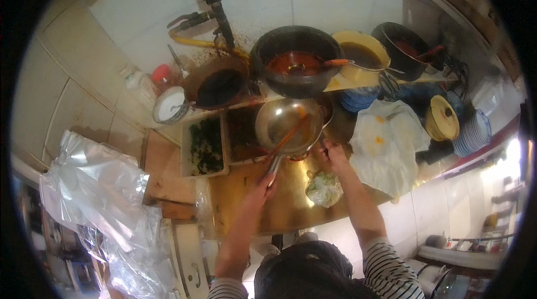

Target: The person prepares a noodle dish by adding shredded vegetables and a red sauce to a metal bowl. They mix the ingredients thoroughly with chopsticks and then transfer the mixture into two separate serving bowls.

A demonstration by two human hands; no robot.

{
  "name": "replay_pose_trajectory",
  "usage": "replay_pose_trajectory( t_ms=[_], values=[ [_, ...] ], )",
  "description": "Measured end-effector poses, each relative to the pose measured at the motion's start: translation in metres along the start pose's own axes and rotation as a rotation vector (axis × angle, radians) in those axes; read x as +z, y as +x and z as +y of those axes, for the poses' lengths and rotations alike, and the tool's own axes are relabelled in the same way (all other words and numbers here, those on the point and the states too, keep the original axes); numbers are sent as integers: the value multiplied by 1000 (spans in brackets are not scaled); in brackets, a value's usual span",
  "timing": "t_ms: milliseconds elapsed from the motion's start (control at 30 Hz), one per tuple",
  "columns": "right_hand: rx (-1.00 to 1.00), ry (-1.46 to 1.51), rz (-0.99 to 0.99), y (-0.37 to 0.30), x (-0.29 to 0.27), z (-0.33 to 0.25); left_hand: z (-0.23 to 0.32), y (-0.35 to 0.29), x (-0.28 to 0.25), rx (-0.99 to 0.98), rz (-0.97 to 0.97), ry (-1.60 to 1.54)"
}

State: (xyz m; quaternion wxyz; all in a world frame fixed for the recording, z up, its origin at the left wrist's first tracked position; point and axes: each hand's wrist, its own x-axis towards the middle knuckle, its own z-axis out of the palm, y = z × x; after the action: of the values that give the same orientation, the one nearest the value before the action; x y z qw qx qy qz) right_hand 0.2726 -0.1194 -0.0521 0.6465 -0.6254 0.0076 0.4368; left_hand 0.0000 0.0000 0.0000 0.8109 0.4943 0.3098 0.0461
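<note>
A metal pan [274, 123] is tilted toward the wall at the counter's middle. My left hand [267, 185] is closed round its metal handle. A slim reddish-brown stick [291, 134] lies across the pan from its inside toward the handle; whether my left fingers also touch it, I cannot tell. My right hand [334, 154] is closed just right of the pan, near its rim, at a small dark thing too hidden to name. Below it sits a clear plastic bag with pale green contents [324, 189] on the counter [246, 198].
On the back shelf stand a dark pot of red sauce [296, 36], a yellow basin [363, 36] and a brown bowl [219, 75]. A tray of dark greens [196, 171] lies left of the pan. A white plastic sheet [386, 148] lies right, near stacked bowls [473, 131].
</note>
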Motion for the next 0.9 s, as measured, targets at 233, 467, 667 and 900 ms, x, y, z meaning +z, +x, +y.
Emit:
replay_pose_trajectory(
  t_ms=[233,467,667,900],
  values=[
    [-175,-31,31,-71,-29,15,-59,-187,-43,-138,395,63],
    [-179,-127,-51,-202,-17,59,-120,-258,-94,-91,575,-46],
    [-112,96,-199,-256,0,166,-156,-233,-131,29,484,-114],
    [78,77,-158,-242,30,246,-254,-189,-199,281,561,-186]
  ],
)
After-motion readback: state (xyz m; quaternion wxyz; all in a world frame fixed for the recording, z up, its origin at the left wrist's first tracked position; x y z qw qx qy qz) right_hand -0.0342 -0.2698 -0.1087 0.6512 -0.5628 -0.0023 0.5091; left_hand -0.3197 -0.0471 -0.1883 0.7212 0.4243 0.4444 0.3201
